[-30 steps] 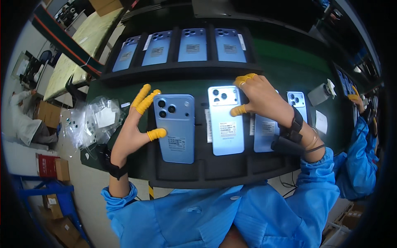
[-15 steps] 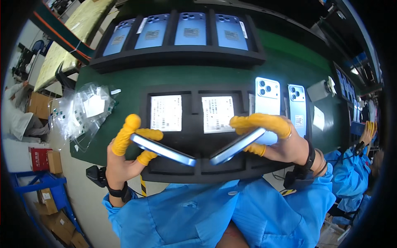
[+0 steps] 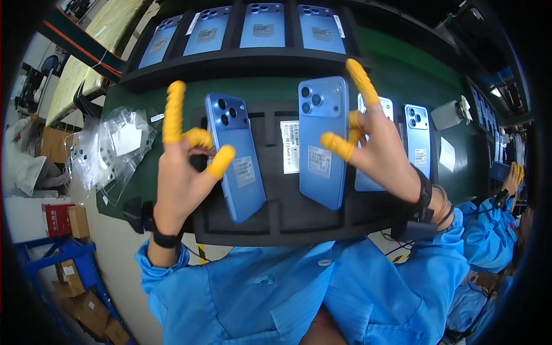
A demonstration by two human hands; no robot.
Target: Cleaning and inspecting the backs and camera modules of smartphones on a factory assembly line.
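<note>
One blue phone [image 3: 242,172], left of centre, is tilted in the pinch of my left hand [image 3: 183,175]; a second blue phone [image 3: 319,161], just right of centre, is held at its right edge by my right hand [image 3: 384,148]. Beneath both, a black tray [image 3: 307,219]; at the frame's top, a rear tray [image 3: 247,62].

The 2 held phones [image 3: 245,145] are blue, the finger cots [image 3: 173,118] yellow, tray [image 3: 302,222] black, table [image 3: 397,69] green.
</note>
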